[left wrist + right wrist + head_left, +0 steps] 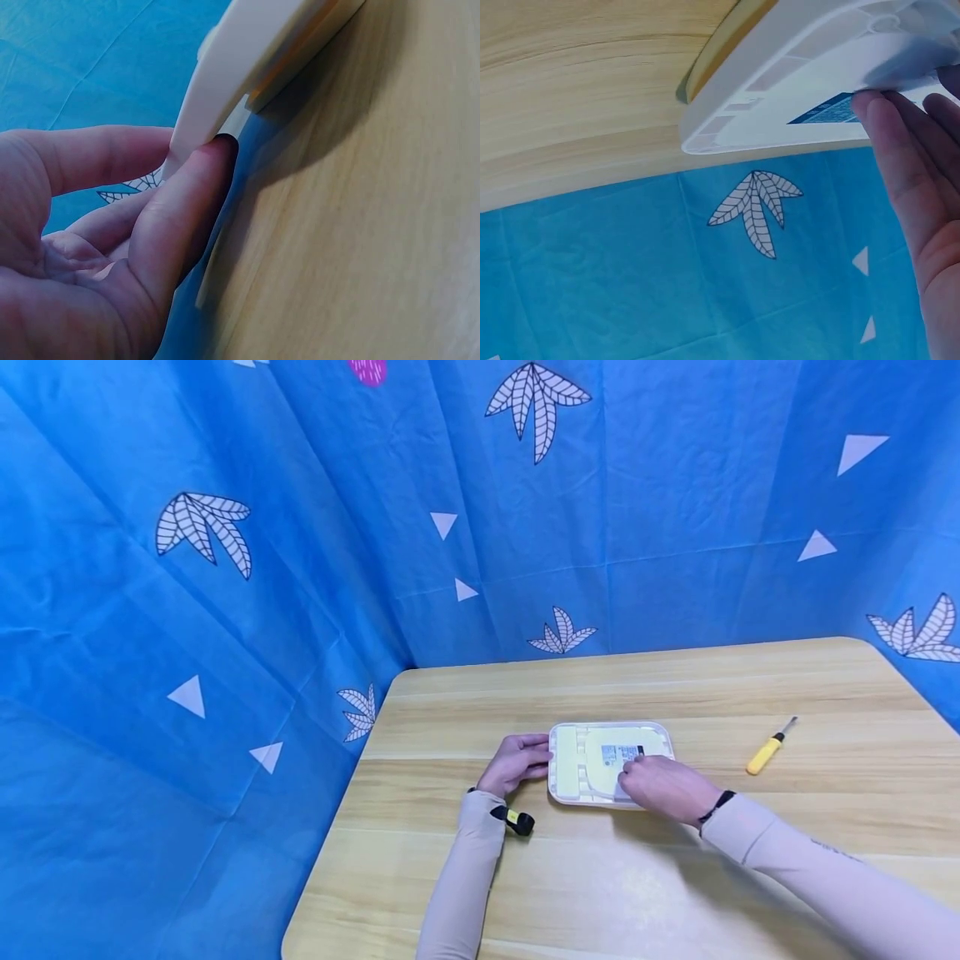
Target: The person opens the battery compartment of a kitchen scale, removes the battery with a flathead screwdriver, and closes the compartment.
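Head: white device (pixel 609 762) mid-worktop (pixel 675 877); left hand (pixel 516 762) relaxed, fingers at its left edge; right hand (pixel 663 786) flat on top, hiding label partly. Screwdriver (pixel 768 748) well apart. Left wrist: thumb against device rim (pixel 225 67), fingertips hidden. Right wrist: straight fingers (pixel 900 150) on label, device cut off.

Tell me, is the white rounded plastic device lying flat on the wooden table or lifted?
Flat. The white rounded plastic device lies label side up on the wooden table, left hand at its edge, right hand on top.
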Demonstrator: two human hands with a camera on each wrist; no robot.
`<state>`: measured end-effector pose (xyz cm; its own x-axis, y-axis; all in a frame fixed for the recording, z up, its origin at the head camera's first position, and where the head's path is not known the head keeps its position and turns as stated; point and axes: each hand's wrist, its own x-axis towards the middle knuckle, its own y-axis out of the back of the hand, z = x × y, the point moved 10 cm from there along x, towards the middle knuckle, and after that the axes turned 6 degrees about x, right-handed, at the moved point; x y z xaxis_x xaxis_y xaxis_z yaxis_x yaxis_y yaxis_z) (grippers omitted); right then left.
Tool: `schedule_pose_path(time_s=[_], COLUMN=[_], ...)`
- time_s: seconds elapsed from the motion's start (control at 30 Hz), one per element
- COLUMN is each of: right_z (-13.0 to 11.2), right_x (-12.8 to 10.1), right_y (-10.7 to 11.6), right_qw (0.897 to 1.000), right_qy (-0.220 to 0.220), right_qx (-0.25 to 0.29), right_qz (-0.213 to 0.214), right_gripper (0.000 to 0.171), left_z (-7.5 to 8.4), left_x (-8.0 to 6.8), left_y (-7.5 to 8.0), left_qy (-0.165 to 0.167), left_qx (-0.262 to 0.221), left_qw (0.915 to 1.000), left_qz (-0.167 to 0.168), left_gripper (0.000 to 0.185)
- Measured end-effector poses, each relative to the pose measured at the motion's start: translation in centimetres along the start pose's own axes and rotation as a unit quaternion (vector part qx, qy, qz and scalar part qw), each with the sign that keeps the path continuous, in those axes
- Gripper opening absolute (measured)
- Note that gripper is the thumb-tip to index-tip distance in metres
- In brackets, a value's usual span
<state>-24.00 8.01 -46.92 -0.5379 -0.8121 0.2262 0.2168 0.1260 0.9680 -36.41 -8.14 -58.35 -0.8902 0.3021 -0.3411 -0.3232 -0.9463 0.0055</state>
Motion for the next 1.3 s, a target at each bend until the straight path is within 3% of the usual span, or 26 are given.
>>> schedule_pose_path(time_s=[0.27,0.37,0.53,0.63,0.9,1.03,1.13,1.3], right_z=[0.0,1.4,3.5,3.6,2.8,2.7,3.5,5.6], right_x=[0.1,0.1,-0.2,-0.3,-0.2,-0.2,-0.2,-0.8], right_y=[-0.1,0.0,0.3,0.4,0.8,1.2,1.6,2.4], right_qw=[1.0,0.997,0.978,0.98,0.995,0.997,0.995,0.979], right_qy=[0.01,-0.033,-0.097,-0.1,-0.08,-0.074,-0.099,-0.156], right_qx=[0.014,0.075,0.185,0.174,0.066,0.022,0.033,0.13], right_qz=[-0.007,-0.01,0.0,0.0,-0.001,-0.007,-0.005,0.018], right_gripper=[0.025,0.02,0.028,0.027,0.014,0.018,0.014,0.013], left_z=[0.2,0.2,0.0,0.0,0.2,0.2,0.2,0.1], left_x=[-0.3,-0.2,-0.2,-0.2,-0.5,-0.5,-0.4,-0.3], left_y=[-0.1,-0.1,-0.1,-0.2,-0.1,-0.2,-0.2,-0.2], left_qy=[-0.003,-0.002,-0.002,-0.001,-0.005,-0.005,-0.004,-0.005], left_qx=[0.002,-0.001,-0.003,-0.003,0.001,-0.001,-0.002,-0.002], left_qw=[1.0,1.0,1.0,1.0,1.0,1.0,1.0,0.9999], left_qz=[-0.005,-0.007,-0.005,-0.006,-0.004,-0.005,-0.008,-0.009], left_gripper=[0.049,0.05,0.051,0.051,0.05,0.051,0.051,0.052])
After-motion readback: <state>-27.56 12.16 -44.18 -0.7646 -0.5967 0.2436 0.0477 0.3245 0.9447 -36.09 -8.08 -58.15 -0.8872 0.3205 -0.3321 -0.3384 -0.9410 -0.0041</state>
